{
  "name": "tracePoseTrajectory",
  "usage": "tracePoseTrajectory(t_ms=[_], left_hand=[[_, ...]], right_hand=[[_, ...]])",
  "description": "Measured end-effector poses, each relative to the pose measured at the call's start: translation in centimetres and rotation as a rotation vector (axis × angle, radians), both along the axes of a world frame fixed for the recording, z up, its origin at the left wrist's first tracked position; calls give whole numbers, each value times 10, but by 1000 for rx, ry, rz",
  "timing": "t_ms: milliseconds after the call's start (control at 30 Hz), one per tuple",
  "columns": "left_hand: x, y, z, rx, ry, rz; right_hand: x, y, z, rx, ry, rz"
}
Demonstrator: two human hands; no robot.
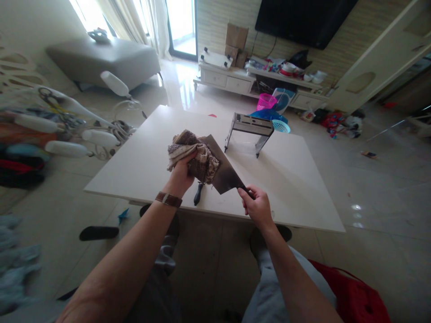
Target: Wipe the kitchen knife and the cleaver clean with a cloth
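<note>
Above the counter (pixel 289 179), the right hand (pixel 257 207) grips the cleaver (pixel 225 172) handle steady while the left hand (pixel 182 176) presses the bunched cloth (pixel 193 154) against the blade.

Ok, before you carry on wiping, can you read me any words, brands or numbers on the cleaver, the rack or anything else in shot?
No readable text in this view.
Cleaver blade: no visible mark; partly covered by the cloth in the left hand.
Knife rack: only slots, no lettering.
Cardboard boxes by the wall: any print is too small and blurred to read.

Home living room, wall television (pixel 305 20), grey sofa (pixel 104 60), probably curtains (pixel 134 18)
</note>
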State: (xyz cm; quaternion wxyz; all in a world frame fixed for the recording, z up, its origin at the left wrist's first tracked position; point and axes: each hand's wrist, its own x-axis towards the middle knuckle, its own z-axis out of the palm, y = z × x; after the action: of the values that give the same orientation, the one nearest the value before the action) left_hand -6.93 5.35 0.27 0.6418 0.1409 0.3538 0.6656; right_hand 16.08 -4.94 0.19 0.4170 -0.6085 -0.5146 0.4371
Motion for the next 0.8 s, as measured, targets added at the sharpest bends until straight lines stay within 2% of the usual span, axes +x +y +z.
tracePoseTrajectory(t_ms=[467,800], left_hand=[[16,-8,2,-17,-27,-54],[33,-14,-6,-70,-28,-95]], right_hand=[[-3,2,-3,9,50,-67],[-5,4,-2,17,113,-94]])
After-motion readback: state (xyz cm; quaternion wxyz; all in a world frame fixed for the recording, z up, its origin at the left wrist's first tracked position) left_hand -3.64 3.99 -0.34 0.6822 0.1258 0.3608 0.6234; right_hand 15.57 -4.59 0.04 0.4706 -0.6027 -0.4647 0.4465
